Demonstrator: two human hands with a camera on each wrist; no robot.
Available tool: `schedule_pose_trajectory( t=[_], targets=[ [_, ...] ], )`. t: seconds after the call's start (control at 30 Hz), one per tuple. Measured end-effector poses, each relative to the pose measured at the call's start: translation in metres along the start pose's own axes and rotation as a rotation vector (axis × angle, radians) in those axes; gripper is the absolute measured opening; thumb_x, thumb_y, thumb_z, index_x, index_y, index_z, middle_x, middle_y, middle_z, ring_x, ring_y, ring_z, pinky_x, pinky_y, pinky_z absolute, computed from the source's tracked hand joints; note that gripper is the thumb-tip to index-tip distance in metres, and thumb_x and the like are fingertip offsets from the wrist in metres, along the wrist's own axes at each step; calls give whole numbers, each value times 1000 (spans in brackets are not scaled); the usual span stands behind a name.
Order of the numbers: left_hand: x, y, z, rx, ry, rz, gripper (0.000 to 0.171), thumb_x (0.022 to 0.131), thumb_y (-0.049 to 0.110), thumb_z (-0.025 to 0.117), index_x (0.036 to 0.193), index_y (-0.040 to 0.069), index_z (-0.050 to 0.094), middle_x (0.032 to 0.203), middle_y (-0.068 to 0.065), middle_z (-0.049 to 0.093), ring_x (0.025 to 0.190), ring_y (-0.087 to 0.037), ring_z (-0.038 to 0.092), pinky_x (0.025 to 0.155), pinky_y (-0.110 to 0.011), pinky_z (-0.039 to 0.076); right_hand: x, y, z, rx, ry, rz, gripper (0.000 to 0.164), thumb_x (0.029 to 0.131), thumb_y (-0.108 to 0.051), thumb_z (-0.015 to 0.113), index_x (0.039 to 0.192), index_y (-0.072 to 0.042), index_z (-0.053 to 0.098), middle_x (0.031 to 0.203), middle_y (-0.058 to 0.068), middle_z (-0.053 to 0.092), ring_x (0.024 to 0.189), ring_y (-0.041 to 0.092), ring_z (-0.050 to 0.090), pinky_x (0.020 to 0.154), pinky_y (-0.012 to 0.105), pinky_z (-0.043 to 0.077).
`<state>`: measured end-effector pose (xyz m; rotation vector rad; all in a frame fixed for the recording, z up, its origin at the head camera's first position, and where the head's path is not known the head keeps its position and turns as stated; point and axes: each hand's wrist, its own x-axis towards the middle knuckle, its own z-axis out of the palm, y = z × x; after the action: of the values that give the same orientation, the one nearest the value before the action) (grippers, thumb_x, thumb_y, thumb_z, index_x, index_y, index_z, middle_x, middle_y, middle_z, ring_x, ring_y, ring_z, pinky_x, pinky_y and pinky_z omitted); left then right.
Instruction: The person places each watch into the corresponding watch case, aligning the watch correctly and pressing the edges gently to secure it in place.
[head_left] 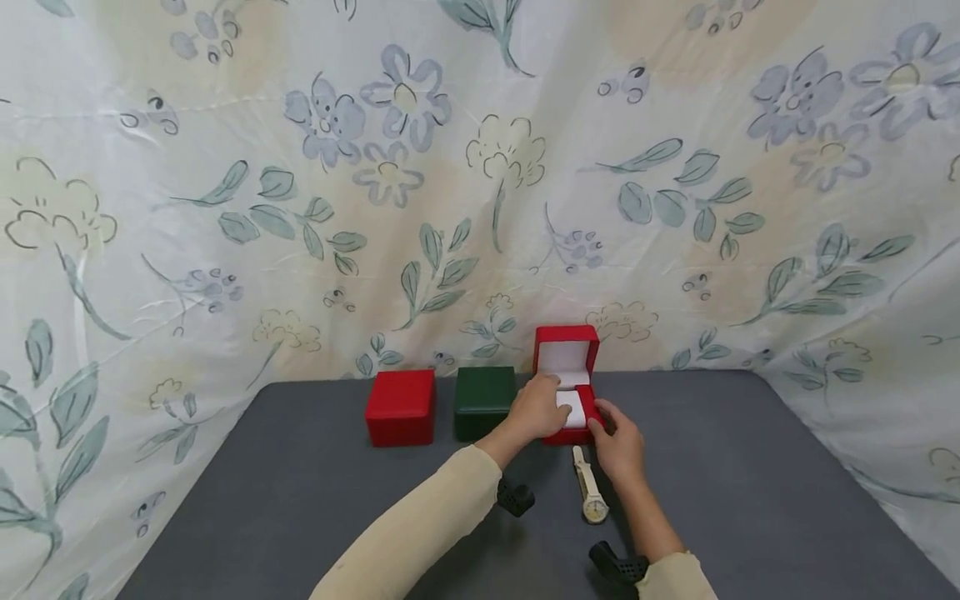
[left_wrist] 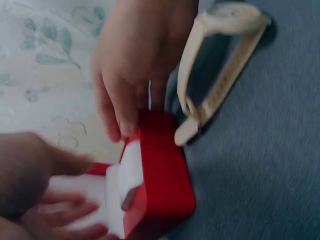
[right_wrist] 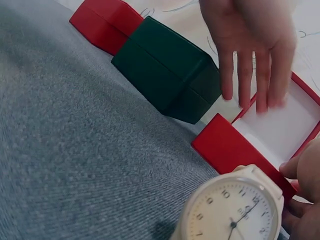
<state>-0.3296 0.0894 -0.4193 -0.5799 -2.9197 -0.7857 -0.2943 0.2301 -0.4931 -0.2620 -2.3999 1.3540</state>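
Observation:
A red watch box (head_left: 571, 436) stands with its lid up, showing a white lining and a white cushion (head_left: 572, 408). My left hand (head_left: 535, 408) hovers at the box's left side with its fingers stretched out; in the right wrist view they look straight and hold nothing. My right hand (head_left: 621, 446) grips the box's right front corner, thumb on the near edge and fingers round the side, as the left wrist view also shows. A cream wristwatch (head_left: 590, 487) with its strap buckled lies in front of the box; its round white dial (right_wrist: 232, 215) looms large in the right wrist view.
A closed dark green box (head_left: 484, 402) stands just left of the open one, and a closed red box (head_left: 401, 407) farther left. All three are near the back edge of the grey table (head_left: 322, 500). Behind hangs a floral curtain (head_left: 450, 208).

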Motion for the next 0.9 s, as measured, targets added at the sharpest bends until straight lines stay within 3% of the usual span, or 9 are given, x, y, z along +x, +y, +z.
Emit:
schedule_pose_trajectory(
  t=[0.13,0.27,0.4,0.67,0.8,0.9],
  targets=[
    [9,0,0,141,-153,54,55,82,24,74,134,14,56,128,-4,60,106,-16,55,94,-34,52,1,-2,-2,-10,-39,5,42,94,-9,60,135,-8,54,136,23,55,125,38,53,100,51,47],
    [21,-4,6,277,-206,90,55,80,25,76,131,16,58,124,0,63,103,-14,54,93,-32,51,1,-3,-1,1,-71,7,44,92,-8,62,135,-8,54,138,24,53,125,39,53,100,52,48],
    [26,-4,11,334,-198,79,52,75,28,79,124,18,61,113,1,65,100,-15,53,90,-35,51,0,-4,0,8,-79,17,44,92,-7,63,135,-9,54,139,24,52,127,39,52,102,52,46],
    [29,-1,15,414,-192,65,50,75,32,78,120,19,63,110,0,66,101,-16,52,88,-34,50,-1,-4,1,21,-87,33,43,92,-8,64,134,-10,56,141,21,51,131,37,48,107,52,41],
    [31,1,14,395,-177,103,49,77,33,76,122,17,62,110,0,67,95,-15,54,85,-31,52,0,-3,0,22,-73,20,42,91,-6,63,133,-6,56,143,20,49,134,37,46,109,52,39],
    [31,4,9,322,-131,109,51,79,31,76,125,16,60,115,-1,65,95,-15,57,85,-31,54,2,-1,-2,17,-68,12,42,92,-5,63,133,-2,56,145,19,48,135,38,44,108,53,39]
  ],
)
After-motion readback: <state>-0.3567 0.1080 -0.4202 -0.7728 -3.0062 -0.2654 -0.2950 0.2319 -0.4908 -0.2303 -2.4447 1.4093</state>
